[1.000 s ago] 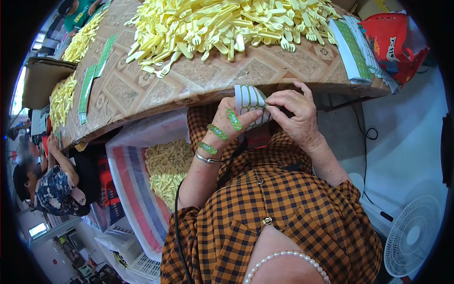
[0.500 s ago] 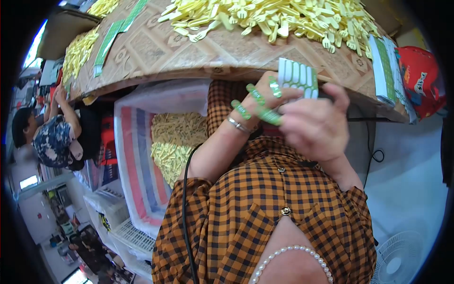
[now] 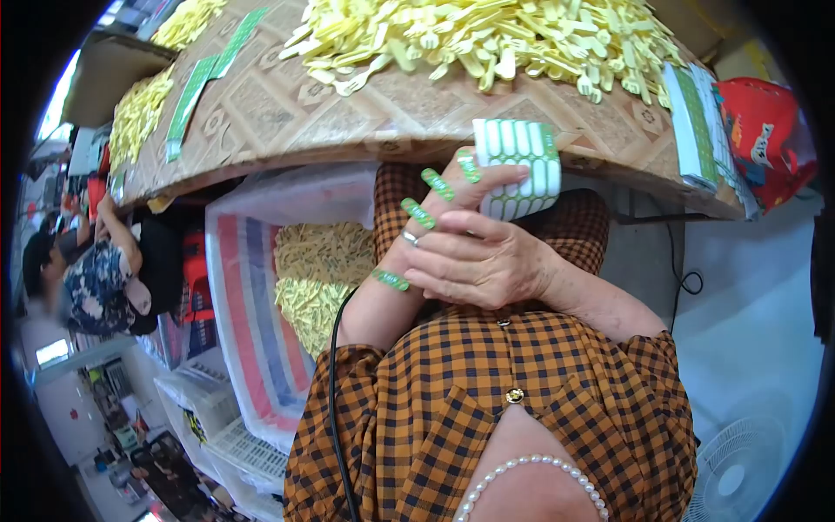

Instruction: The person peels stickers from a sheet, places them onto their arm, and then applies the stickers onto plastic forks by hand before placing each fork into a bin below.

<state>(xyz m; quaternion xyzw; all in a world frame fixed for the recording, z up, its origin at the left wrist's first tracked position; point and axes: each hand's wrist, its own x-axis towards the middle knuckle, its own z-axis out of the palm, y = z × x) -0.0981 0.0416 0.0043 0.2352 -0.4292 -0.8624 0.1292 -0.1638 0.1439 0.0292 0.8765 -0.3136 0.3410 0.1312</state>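
Observation:
My left hand (image 3: 465, 187) is closed on a sheet of green and white stickers (image 3: 520, 170), with the thumb across its face. Several green oval stickers (image 3: 418, 213) labelled in white are stuck along the back of that hand and the wrist. One more sticker (image 3: 390, 278) lies on the forearm, below the silver bracelet (image 3: 410, 237). My right hand (image 3: 487, 261) rests across the left wrist, its fingertips at the forearm beside that lowest sticker. Its fingers are stretched out and nothing shows in them.
Yellow forks (image 3: 487, 43) are heaped on the patterned table (image 3: 348, 130). Green sticker strips (image 3: 691, 130) and a red bag (image 3: 765, 143) lie at the right. Left of my lap stands a lined, striped bag (image 3: 252, 304) of forks. A person (image 3: 104, 278) sits far left; a fan (image 3: 731, 474) stands lower right.
My right hand has left the sheet and moved left across my left wrist. A further sticker now lies on the forearm. The sheet shows more of its face.

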